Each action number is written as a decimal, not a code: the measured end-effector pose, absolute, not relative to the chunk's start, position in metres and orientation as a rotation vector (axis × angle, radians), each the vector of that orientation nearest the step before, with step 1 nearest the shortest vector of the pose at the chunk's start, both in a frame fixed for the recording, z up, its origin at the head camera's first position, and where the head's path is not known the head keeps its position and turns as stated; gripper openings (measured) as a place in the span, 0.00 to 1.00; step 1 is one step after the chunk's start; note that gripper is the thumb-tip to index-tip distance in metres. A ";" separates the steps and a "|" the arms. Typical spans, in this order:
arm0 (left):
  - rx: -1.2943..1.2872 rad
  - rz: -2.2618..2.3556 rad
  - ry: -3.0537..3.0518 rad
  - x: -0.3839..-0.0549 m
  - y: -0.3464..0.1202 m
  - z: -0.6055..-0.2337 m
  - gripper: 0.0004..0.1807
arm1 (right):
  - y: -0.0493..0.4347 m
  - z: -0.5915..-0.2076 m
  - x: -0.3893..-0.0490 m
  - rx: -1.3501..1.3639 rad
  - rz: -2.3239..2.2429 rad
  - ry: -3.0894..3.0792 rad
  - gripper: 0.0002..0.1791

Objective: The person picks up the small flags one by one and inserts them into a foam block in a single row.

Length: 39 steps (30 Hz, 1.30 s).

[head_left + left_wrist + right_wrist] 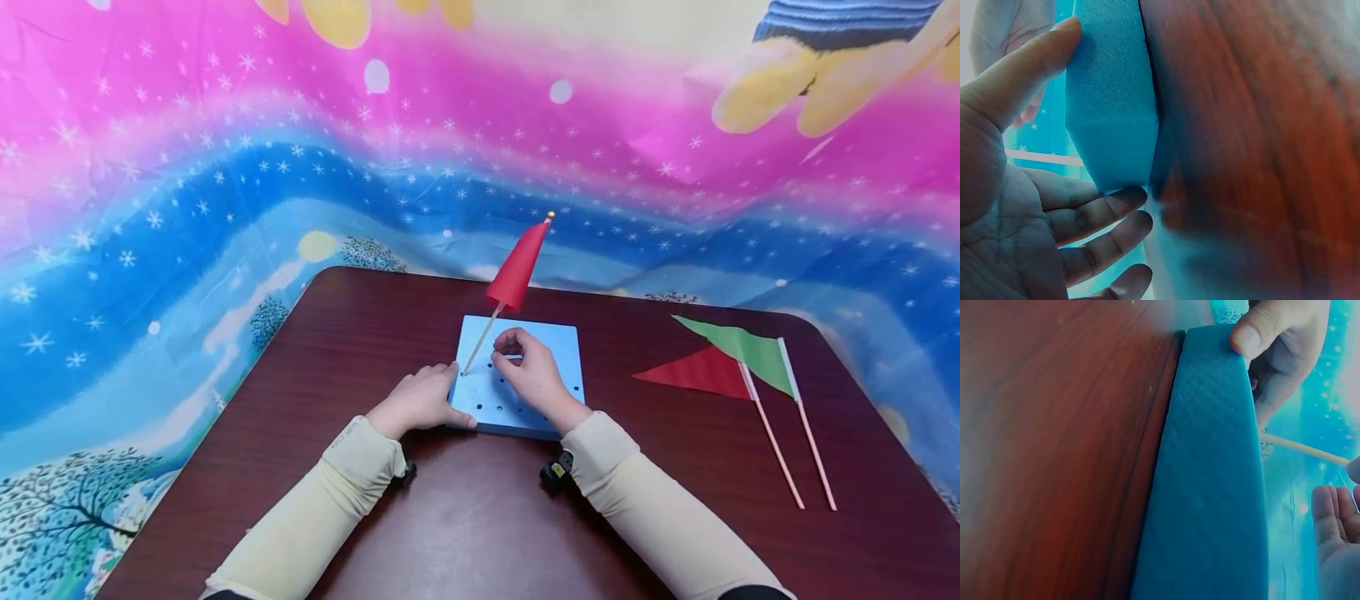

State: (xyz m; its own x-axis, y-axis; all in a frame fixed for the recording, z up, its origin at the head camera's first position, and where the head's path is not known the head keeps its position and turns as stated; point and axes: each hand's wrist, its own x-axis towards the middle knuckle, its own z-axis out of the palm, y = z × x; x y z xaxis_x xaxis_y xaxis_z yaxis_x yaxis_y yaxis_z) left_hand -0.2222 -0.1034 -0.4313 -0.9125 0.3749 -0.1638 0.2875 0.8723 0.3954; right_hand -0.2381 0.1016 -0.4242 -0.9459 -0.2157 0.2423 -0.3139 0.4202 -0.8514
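Observation:
A light-blue foam block (517, 329) with several small holes lies on the table. My left hand (420, 396) holds its near left corner, the thumb on the front edge and fingers along the left side. In the left wrist view the fingertips (1129, 199) reach that side of the block (1113, 81). A red triangular paper flag (520, 267) with a yellow tip stands tilted to the right, the foot of its wooden stick (480, 340) at a hole near the block's left side. Just right of this stick, my right hand (536, 375) hovers over the block, fingers loosely bent, thumb and forefinger apart.
To the right on the brown table (300, 400) lie a green flag (750, 350) and another red flag (701, 372), partly overlapping, sticks toward the near edge. Behind the table hangs a pink and blue printed cloth (420, 108).

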 end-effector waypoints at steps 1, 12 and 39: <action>0.502 0.543 2.807 -0.222 -0.104 -0.431 0.59 | 0.104 -0.424 -0.238 0.475 1.570 -2.580 0.10; 0.473 0.576 2.799 -0.221 -0.107 -0.431 0.59 | 0.132 -0.418 -0.241 0.442 1.517 -2.669 0.12; 0.513 0.550 2.807 -0.218 -0.105 -0.429 0.59 | 0.243 -0.420 -0.224 0.318 1.184 -2.801 0.18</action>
State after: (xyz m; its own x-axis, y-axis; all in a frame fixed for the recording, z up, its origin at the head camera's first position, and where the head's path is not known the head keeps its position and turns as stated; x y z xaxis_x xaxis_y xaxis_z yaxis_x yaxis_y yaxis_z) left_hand -0.2185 -0.1052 -0.4286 -0.9109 0.3807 -0.1595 0.2923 0.8678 0.4019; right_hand -0.2245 0.2427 -0.4202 -0.9749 -0.1576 0.1571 -0.2225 0.6793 -0.6994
